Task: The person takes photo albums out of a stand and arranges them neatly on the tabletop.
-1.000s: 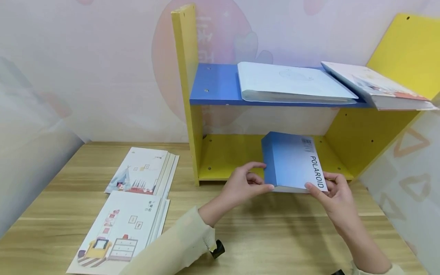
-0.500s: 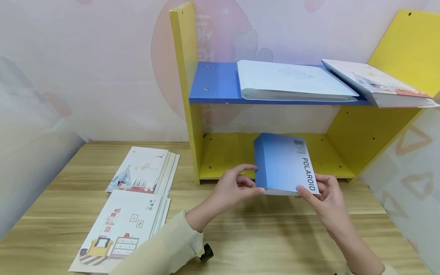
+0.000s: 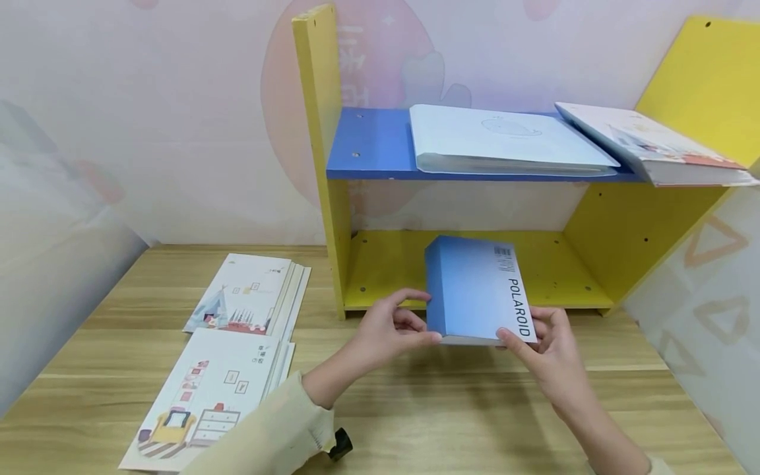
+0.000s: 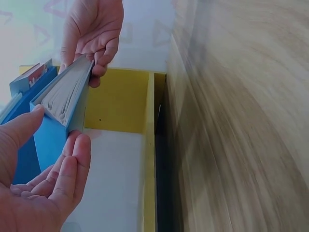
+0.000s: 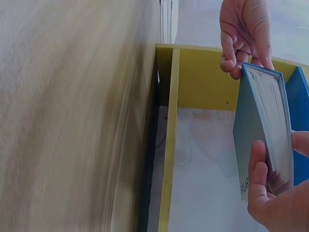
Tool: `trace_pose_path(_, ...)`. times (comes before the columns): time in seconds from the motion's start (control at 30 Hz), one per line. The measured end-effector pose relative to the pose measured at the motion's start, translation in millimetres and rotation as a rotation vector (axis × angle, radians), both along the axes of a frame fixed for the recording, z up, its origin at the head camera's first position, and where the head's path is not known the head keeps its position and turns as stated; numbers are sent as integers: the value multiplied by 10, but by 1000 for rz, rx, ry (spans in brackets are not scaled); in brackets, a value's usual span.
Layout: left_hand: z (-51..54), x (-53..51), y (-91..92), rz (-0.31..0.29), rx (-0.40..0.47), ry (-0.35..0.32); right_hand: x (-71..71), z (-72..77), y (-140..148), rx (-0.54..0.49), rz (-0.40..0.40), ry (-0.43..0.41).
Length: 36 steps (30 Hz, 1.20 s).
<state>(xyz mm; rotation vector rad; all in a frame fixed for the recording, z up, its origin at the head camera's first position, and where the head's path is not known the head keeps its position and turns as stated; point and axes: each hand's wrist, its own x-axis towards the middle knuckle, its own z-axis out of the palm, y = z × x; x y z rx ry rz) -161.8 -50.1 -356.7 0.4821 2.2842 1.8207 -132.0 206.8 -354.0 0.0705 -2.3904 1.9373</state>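
Observation:
A thick blue photo album (image 3: 475, 287) marked "POLAROID" is held in the air before the lower shelf, tilted, its spine to the left. My left hand (image 3: 388, 330) pinches the near corner at the spine between thumb and fingers. On the right, my right hand (image 3: 555, 356) grips the other near corner, thumb on the cover and fingers underneath. The left wrist view shows the page edges (image 4: 67, 92) between the covers, with my left thumb (image 4: 21, 126) at the spine corner. In the right wrist view the album (image 5: 265, 121) stands between both hands.
A yellow shelf unit (image 3: 325, 165) with a blue middle board (image 3: 368, 142) stands on the wooden table (image 3: 415, 422). On that board lie a white whale-print album (image 3: 505, 135) and an illustrated book (image 3: 653, 142) overhanging the front edge. Two stacks of illustrated books (image 3: 243, 290) lie left.
Both hands have carried the album to the left and slightly toward me, still gripping its near corners. The books on the shelf and table stay put.

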Motion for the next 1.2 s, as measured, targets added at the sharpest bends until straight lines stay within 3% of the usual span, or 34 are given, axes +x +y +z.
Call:
trace_pose_path(0.37,-22,92,-165,-31,-39,1,81,-19,-112,55,29,-73)
trace_pose_path(0.8,-15,179,-319,-57,-50,30,161,-24,-217,36,67,-101)
trace_pose_path(1.2,-29,293,-435,-38,-90,-24,211,-100,-340,-20,66,-142)
